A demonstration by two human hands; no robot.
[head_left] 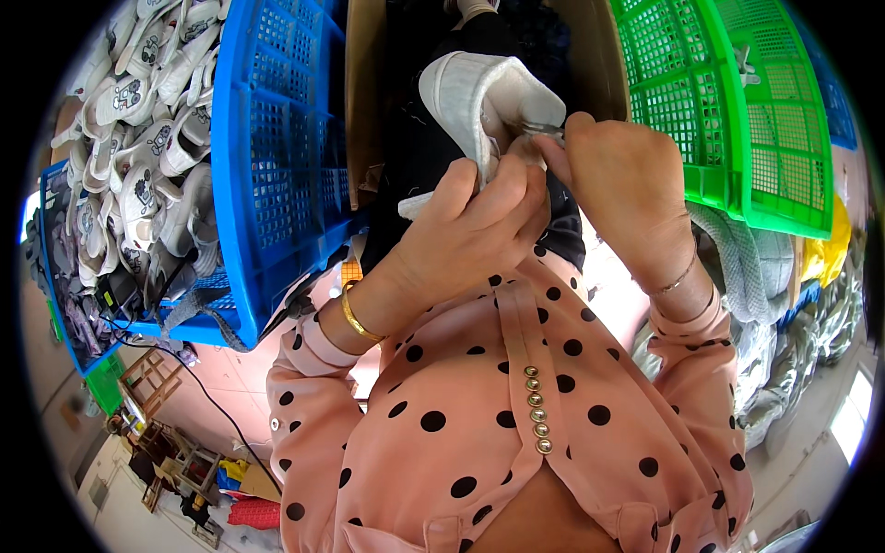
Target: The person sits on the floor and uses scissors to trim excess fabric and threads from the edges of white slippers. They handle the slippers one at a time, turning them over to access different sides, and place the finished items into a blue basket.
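Head view: we have a white shoe [452, 92] up in front of us, above our dark-trousered lap [419, 170], with its opening turned toward the right. Our left hand [489, 198] is closed on the near side of the shoe, fingers bent over its edge. Our right hand [631, 170] comes in at the opening, thumb and fingertips drawn narrow against the rim; they overlap the left fingers there, so we cannot tell exactly what they pinch.

We judge the step in hand to be close fingertip work at that rim, with the left hand bracing. The next move, as we see it, calls for a steady left hold and a light right touch, since both hands crowd one small spot.

A brown cardboard box [365, 101] stands just beyond our lap. To the left, a blue crate [237, 194] borders a heap of white shoes [138, 198]; to the right stands a green crate [719, 189].
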